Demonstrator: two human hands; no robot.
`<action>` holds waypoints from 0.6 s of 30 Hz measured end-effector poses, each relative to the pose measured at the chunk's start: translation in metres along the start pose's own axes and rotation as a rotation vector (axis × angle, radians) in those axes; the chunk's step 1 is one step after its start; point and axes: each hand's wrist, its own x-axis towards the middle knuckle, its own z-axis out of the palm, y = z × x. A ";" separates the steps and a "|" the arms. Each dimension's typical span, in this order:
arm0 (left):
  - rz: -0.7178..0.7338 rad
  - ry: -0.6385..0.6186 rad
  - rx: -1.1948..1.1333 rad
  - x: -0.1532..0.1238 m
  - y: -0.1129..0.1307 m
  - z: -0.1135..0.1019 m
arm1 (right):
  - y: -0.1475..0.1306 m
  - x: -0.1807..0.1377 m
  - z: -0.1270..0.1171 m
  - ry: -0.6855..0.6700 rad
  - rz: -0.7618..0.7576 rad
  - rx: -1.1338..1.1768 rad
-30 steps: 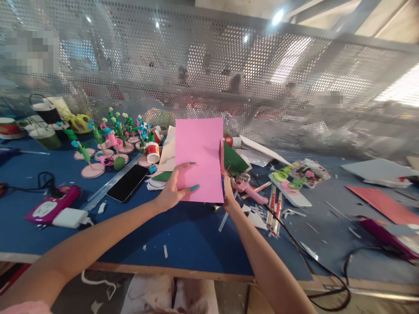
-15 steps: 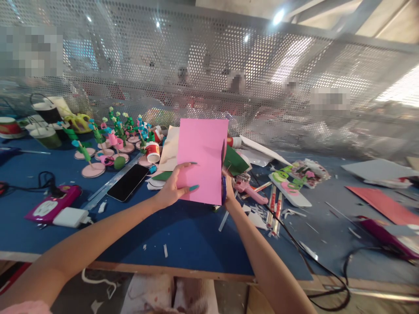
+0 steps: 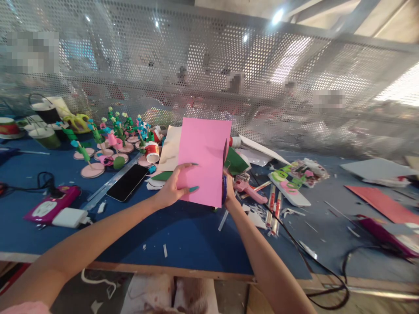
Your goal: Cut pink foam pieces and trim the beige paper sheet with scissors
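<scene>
A sheet of pink paper stands tilted up over the blue table. My left hand grips its lower left side, with thumb and a finger on the front face and the rest hidden behind. At the right edge of the sheet, my right hand is closed around blue-handled scissors. A dark blade shows along the paper's right edge; most of the scissors is hidden. Green paper lies behind the right hand, and a cream sheet is behind the pink one on the left.
Small paper flowers on round bases crowd the left, near a black phone and a magenta box with a white plug. To the right are a pink glue gun, paper scraps, cables and red paper. A perforated metal screen runs behind.
The top of the pink paper has shifted slightly to the right, tilting the sheet a little. Both hands keep their hold in nearly the same place.
</scene>
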 end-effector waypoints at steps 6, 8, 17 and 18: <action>-0.006 0.003 -0.006 0.000 0.001 0.000 | -0.008 -0.007 0.004 0.049 0.157 0.087; 0.002 0.005 0.012 0.000 0.001 -0.001 | -0.011 -0.009 0.004 0.062 0.184 0.104; -0.003 0.011 -0.004 -0.004 -0.001 0.005 | -0.025 -0.014 0.007 0.074 0.252 0.161; -0.001 0.008 -0.002 -0.005 -0.001 0.007 | -0.028 -0.014 0.006 0.075 0.237 0.161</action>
